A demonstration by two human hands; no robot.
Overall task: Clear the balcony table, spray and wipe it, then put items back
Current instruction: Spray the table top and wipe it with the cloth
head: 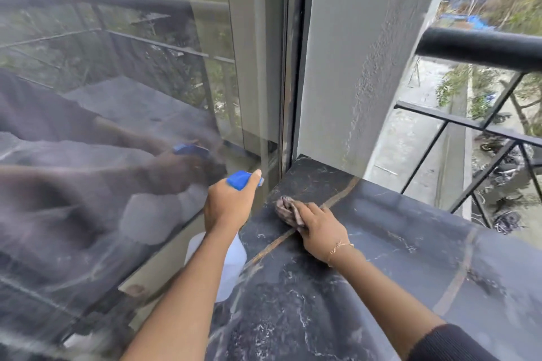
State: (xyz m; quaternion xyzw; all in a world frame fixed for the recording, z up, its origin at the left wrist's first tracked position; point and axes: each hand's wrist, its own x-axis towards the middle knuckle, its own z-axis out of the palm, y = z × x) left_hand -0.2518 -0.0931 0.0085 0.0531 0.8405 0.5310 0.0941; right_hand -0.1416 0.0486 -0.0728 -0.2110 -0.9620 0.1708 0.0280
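Nearest to us lies the dark marble-patterned table top with white veining and brownish seams (366, 287), and we count nothing standing on the part we can see. Our two bare forearms reach out over it. One right hand (321, 230), a thin gold bracelet (340, 248) at its wrist, presses one crumpled brownish-grey cloth (289, 211) flat against the table near its far left corner, fingers laid over the cloth. One left hand (230, 204) is wrapped around the neck of one translucent white spray bottle with a blue trigger head (242, 180), held just off the table's left edge; the bottle's pale body hangs below our wrist.

To the left a large glass pane (117, 126) runs along the table and mirrors our arms, the bottle and the railing. Beyond the corner stands one grey textured wall pillar (366, 53). To the right runs one black metal balcony railing with a round top bar (484, 47), and past it we see a concrete ledge and greenery below.
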